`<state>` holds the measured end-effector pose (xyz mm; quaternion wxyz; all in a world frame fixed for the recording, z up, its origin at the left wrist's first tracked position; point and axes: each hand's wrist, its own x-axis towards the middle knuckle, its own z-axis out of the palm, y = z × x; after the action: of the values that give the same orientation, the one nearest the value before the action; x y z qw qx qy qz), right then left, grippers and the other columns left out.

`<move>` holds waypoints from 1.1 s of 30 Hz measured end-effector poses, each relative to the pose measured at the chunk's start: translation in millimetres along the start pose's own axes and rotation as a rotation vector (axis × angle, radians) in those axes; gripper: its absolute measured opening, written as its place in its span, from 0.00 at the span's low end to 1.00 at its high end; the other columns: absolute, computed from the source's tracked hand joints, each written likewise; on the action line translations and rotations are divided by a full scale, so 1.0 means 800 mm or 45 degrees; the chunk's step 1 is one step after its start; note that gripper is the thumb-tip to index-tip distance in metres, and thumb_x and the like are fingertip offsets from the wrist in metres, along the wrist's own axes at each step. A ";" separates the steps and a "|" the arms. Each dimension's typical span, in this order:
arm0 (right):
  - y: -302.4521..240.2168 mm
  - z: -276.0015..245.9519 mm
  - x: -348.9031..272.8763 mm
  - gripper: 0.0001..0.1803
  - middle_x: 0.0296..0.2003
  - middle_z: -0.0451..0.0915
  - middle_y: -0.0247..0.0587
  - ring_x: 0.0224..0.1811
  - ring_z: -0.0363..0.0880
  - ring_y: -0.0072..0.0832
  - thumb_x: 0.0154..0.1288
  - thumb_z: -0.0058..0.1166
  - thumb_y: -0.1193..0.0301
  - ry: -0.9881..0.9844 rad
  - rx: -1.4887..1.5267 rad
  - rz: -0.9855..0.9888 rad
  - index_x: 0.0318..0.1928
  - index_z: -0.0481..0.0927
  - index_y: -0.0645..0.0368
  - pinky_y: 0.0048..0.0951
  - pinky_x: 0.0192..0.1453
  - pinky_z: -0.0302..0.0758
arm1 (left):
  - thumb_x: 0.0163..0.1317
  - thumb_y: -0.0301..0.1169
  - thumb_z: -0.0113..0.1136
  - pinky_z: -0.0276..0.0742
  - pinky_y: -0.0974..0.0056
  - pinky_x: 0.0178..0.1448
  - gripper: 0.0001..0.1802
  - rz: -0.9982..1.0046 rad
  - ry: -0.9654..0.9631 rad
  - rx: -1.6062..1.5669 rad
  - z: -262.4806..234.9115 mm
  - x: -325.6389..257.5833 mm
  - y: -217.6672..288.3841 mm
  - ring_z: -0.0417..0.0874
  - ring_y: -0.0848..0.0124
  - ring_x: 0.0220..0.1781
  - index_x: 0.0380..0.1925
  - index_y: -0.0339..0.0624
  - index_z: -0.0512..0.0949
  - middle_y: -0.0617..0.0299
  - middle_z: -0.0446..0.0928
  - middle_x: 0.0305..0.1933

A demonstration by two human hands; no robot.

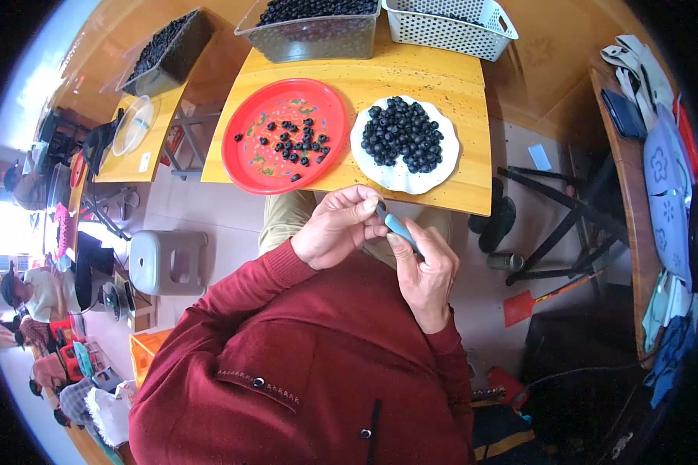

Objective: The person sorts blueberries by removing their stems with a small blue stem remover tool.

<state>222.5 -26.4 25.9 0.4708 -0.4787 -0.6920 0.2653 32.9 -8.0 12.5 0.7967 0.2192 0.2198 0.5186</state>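
Observation:
My left hand [341, 225] pinches a small dark round piece [381, 208] between thumb and fingertips. In my right hand [424, 267] is a tool with a light blue handle [400, 231], its upper end touching or close to that piece; the tip is hidden. Both hands are just off the near edge of the table. Beyond them, a white scalloped plate [399, 182] bears a heap of dark round berry- or bead-like pieces [403, 133]. To its left, a red patterned plate [244, 167] has several similar pieces [293, 143] scattered on it, some showing holes.
The yellow wooden table [349, 74] is sprinkled with dark crumbs. At its far edge stand a clear bin [318, 43] of dark pieces and a white perforated basket [450, 32]. A grey stool [163, 262] is at left; a folding stand [574, 209] is at right. Other people [43, 291] sit far left.

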 end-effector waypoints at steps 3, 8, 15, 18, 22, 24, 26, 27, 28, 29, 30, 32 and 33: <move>0.000 -0.001 -0.002 0.14 0.27 0.79 0.44 0.27 0.80 0.37 0.65 0.66 0.66 0.013 -0.012 0.014 0.46 0.85 0.62 0.36 0.30 0.72 | 0.72 0.30 0.57 0.82 0.60 0.56 0.08 -0.016 -0.011 0.012 0.000 0.000 0.000 0.85 0.71 0.46 0.47 0.42 0.77 0.58 0.82 0.50; 0.041 -0.026 0.005 0.13 0.31 0.82 0.46 0.32 0.82 0.33 0.68 0.61 0.69 0.280 -0.036 0.180 0.49 0.85 0.62 0.35 0.37 0.75 | 0.72 0.31 0.57 0.80 0.62 0.52 0.06 0.037 -0.046 0.077 0.013 -0.017 0.010 0.78 0.72 0.42 0.42 0.42 0.78 0.62 0.78 0.43; 0.041 -0.016 -0.004 0.14 0.35 0.85 0.50 0.38 0.85 0.34 0.69 0.62 0.68 0.202 0.053 0.226 0.48 0.85 0.66 0.32 0.42 0.77 | 0.72 0.32 0.57 0.79 0.61 0.52 0.06 -0.036 0.097 0.080 0.009 -0.015 0.012 0.75 0.74 0.41 0.42 0.43 0.77 0.63 0.76 0.40; 0.037 -0.012 0.000 0.15 0.35 0.85 0.50 0.38 0.85 0.34 0.70 0.61 0.67 0.183 0.070 0.224 0.48 0.85 0.66 0.33 0.42 0.77 | 0.72 0.32 0.57 0.79 0.61 0.52 0.06 -0.040 0.128 0.056 -0.005 -0.012 0.014 0.75 0.74 0.41 0.43 0.43 0.77 0.63 0.76 0.42; 0.036 -0.009 0.001 0.16 0.33 0.84 0.49 0.37 0.84 0.34 0.70 0.61 0.65 0.134 0.075 0.216 0.48 0.85 0.66 0.34 0.41 0.77 | 0.73 0.33 0.56 0.79 0.62 0.51 0.06 -0.034 0.146 0.052 -0.009 -0.012 0.015 0.75 0.75 0.42 0.43 0.43 0.77 0.63 0.77 0.43; 0.034 -0.009 0.001 0.16 0.33 0.84 0.48 0.36 0.84 0.33 0.70 0.61 0.65 0.120 0.073 0.213 0.48 0.85 0.66 0.33 0.40 0.76 | 0.73 0.33 0.56 0.79 0.63 0.49 0.07 -0.023 0.184 0.054 -0.007 -0.012 0.018 0.78 0.74 0.42 0.44 0.43 0.78 0.63 0.78 0.43; 0.034 -0.010 0.002 0.16 0.32 0.83 0.48 0.35 0.83 0.32 0.70 0.61 0.65 0.111 0.068 0.211 0.48 0.85 0.67 0.33 0.40 0.76 | 0.72 0.31 0.58 0.80 0.65 0.47 0.06 0.047 0.232 0.144 0.000 -0.012 0.027 0.79 0.76 0.40 0.43 0.42 0.79 0.65 0.80 0.41; 0.035 -0.009 0.001 0.16 0.31 0.83 0.48 0.34 0.83 0.32 0.70 0.61 0.66 0.111 0.078 0.216 0.49 0.85 0.67 0.33 0.39 0.76 | 0.71 0.30 0.60 0.80 0.67 0.45 0.06 0.113 0.279 0.233 0.001 -0.012 0.032 0.81 0.77 0.39 0.43 0.41 0.80 0.66 0.81 0.39; 0.036 -0.009 0.000 0.16 0.31 0.82 0.48 0.34 0.83 0.32 0.70 0.60 0.66 0.110 0.090 0.219 0.49 0.84 0.67 0.33 0.39 0.75 | 0.71 0.30 0.60 0.80 0.67 0.45 0.06 0.117 0.279 0.234 -0.001 -0.013 0.037 0.81 0.77 0.39 0.43 0.41 0.80 0.66 0.81 0.39; 0.037 -0.009 0.000 0.16 0.31 0.82 0.48 0.34 0.83 0.32 0.70 0.60 0.66 0.110 0.091 0.216 0.49 0.84 0.67 0.33 0.39 0.75 | 0.69 0.28 0.62 0.79 0.70 0.44 0.05 0.228 0.377 0.509 -0.005 -0.013 0.045 0.80 0.79 0.38 0.42 0.40 0.80 0.67 0.81 0.38; 0.037 -0.009 -0.002 0.16 0.31 0.82 0.48 0.33 0.82 0.32 0.70 0.60 0.66 0.099 0.094 0.235 0.49 0.84 0.67 0.33 0.38 0.75 | 0.68 0.27 0.64 0.78 0.72 0.43 0.05 0.338 0.474 0.785 -0.010 -0.014 0.053 0.80 0.80 0.37 0.41 0.39 0.81 0.67 0.82 0.37; 0.035 -0.010 -0.002 0.16 0.30 0.82 0.48 0.33 0.82 0.32 0.70 0.60 0.66 0.087 0.096 0.246 0.48 0.84 0.67 0.32 0.38 0.75 | 0.65 0.23 0.65 0.75 0.75 0.41 0.04 0.637 0.528 1.180 -0.027 -0.010 0.073 0.77 0.84 0.35 0.40 0.38 0.82 0.68 0.81 0.35; 0.035 -0.010 -0.002 0.16 0.30 0.82 0.48 0.33 0.82 0.32 0.70 0.60 0.66 0.068 0.095 0.271 0.48 0.84 0.67 0.32 0.38 0.75 | 0.64 0.22 0.65 0.75 0.75 0.40 0.04 0.676 0.594 1.324 -0.035 -0.009 0.085 0.78 0.83 0.35 0.39 0.37 0.82 0.67 0.81 0.36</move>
<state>241.1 -17.2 5.9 0.4757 -0.5383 -0.6142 0.3266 -35.2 13.9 30.3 0.3609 0.5062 0.5495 0.5582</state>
